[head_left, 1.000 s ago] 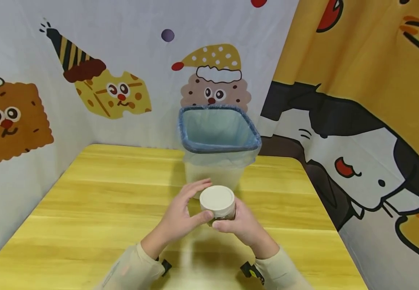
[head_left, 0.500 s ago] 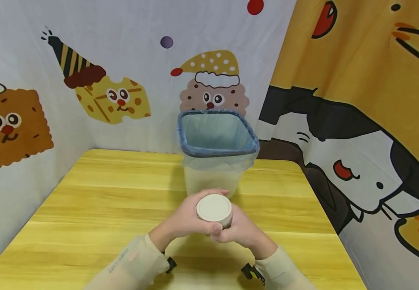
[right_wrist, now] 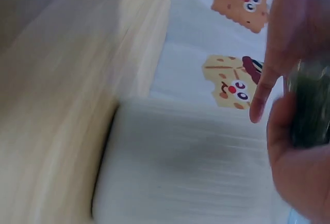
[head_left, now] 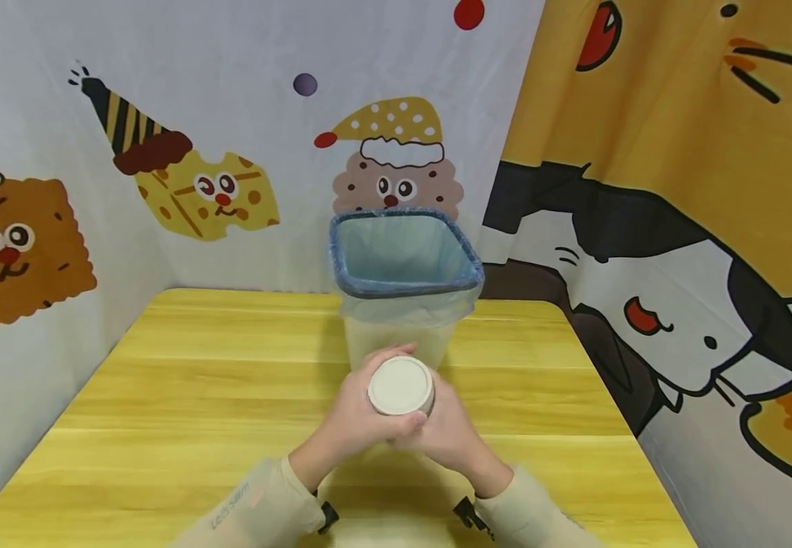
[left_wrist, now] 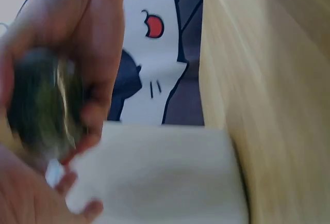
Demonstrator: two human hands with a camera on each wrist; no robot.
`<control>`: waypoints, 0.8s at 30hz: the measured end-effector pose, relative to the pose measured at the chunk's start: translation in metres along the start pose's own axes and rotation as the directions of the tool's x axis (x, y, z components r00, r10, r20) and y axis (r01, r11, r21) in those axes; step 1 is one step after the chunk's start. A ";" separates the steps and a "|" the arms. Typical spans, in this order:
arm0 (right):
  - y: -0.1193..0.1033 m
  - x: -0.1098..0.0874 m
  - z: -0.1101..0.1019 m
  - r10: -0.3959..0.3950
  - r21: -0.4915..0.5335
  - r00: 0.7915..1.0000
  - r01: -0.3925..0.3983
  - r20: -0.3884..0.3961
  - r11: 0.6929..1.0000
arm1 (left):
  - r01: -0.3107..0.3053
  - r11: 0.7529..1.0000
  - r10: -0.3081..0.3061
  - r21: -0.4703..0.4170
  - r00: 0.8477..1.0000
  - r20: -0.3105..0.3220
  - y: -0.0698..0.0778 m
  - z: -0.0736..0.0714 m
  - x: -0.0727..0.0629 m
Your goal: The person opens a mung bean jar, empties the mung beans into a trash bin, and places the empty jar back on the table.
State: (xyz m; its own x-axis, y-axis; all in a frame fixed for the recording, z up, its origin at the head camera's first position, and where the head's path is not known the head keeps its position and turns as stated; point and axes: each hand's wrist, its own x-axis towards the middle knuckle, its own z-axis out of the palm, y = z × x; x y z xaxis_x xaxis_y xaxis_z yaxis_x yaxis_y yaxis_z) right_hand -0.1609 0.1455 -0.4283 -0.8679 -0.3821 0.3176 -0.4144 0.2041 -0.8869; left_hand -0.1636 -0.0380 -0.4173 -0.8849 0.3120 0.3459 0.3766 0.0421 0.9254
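**A Firm Two-Handed Hold**

Our left hand is clasping the lid, our right hand gripping the jar below; we are holding it above the table, before the bin. If twisting, we should be bracing the jar firmly.

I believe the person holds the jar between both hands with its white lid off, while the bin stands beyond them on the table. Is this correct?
One thing is wrong: the white lid is on the jar, as the head view shows. The left hand and right hand do hold the jar, with the bin beyond on the table.
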 end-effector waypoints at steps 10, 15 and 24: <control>0.006 0.002 -0.004 0.016 0.085 0.997 -0.022 0.074 0.996 | 0.001 1.000 0.002 -0.024 0.993 0.121 -0.005 -0.015 -0.007; 0.008 0.002 -0.011 0.011 0.185 0.976 -0.052 0.216 0.981 | -0.084 0.995 0.093 -0.053 0.976 0.197 -0.004 -0.027 -0.008; 0.014 0.006 -0.014 -0.166 0.368 0.890 -0.003 0.425 0.930 | -0.057 0.981 0.119 -0.186 0.932 0.343 0.001 -0.031 -0.005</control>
State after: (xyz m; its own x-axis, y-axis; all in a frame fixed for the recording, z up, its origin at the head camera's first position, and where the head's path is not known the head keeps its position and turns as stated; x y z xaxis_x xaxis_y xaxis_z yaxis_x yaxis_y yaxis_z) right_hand -0.1760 0.1590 -0.4343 -0.5872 -0.7569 0.2869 -0.2824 -0.1406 -0.9489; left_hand -0.1676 -0.0690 -0.4128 -0.6855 0.6214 0.3795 0.3691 -0.1527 0.9168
